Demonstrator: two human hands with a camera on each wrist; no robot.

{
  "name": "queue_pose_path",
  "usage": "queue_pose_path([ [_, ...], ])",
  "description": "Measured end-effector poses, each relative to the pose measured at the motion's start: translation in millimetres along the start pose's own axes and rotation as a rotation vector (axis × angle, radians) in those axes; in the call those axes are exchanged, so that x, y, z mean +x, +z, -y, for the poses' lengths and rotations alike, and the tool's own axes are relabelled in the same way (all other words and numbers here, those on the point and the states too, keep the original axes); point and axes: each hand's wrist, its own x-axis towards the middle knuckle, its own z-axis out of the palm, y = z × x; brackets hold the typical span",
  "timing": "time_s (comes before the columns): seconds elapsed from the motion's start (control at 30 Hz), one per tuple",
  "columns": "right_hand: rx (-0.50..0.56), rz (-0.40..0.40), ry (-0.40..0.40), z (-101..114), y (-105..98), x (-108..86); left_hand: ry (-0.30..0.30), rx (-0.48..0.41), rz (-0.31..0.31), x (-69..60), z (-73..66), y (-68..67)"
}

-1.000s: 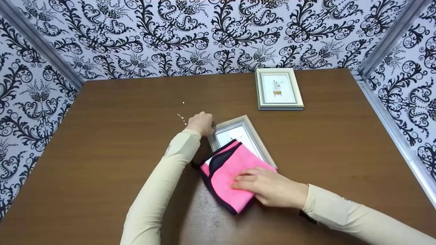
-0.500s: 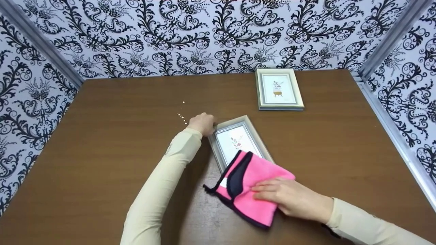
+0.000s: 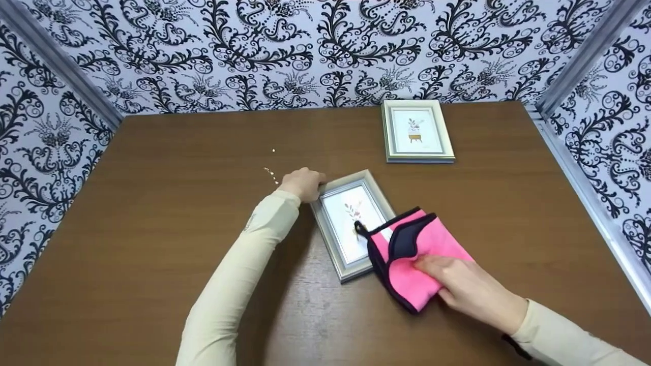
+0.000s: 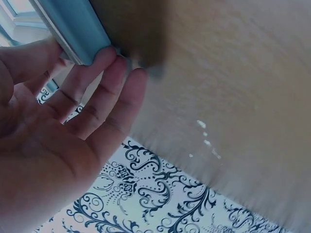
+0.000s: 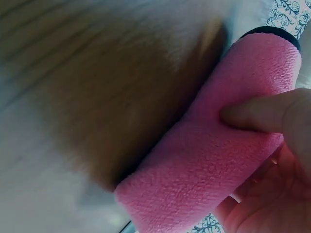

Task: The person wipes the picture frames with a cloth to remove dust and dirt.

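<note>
A light-coloured picture frame (image 3: 330, 239) with a plant print lies aslant near the middle of the table. At its upper left corner my left hand (image 3: 303, 184) grips it, and the left wrist view shows thumb and fingers around the frame's corner (image 4: 80, 29). My right hand (image 3: 468, 284) pinches a folded pink cloth (image 3: 442, 239) with dark edging and a dark loop. That cloth covers the lower right part of the picture frame. In the right wrist view the thumb presses into the fluffy pink cloth (image 5: 194, 170), fingers underneath.
Another picture frame (image 3: 417, 132), pale with a plant-on-stool print, lies at the back right near the patterned wall (image 3: 285, 56). Small white specks (image 3: 271, 173) mark the brown table (image 3: 178, 203) left of my left hand. Metal rails (image 3: 595, 213) border the sides.
My right hand first drew the cloth down and right along the picture frame, then brought it up and further right, uncovering more of the print. The left hand stayed at the corner.
</note>
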Motion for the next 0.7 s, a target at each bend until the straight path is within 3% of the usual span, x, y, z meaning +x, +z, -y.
queue_pose_path([
  [0.2, 0.006, 0.051, -0.014, 1.6, 3.9, 1.4, 0.041, -0.001, -0.058, -2.5, 4.0, 3.5],
  [0.37, 0.005, 0.068, -0.038, 8.0, 7.8, 8.2, 0.041, 0.021, -0.068, -2.9, 3.1, 3.9],
  [0.53, 0.027, 0.071, -0.134, 25.3, 19.8, 21.3, 0.023, 0.03, -0.048, -1.3, 3.4, 4.4],
  [0.7, 0.02, 0.132, -0.266, 47.9, 34.3, 39.8, 0.009, 0.019, -0.032, 0.7, 3.5, 5.5],
])
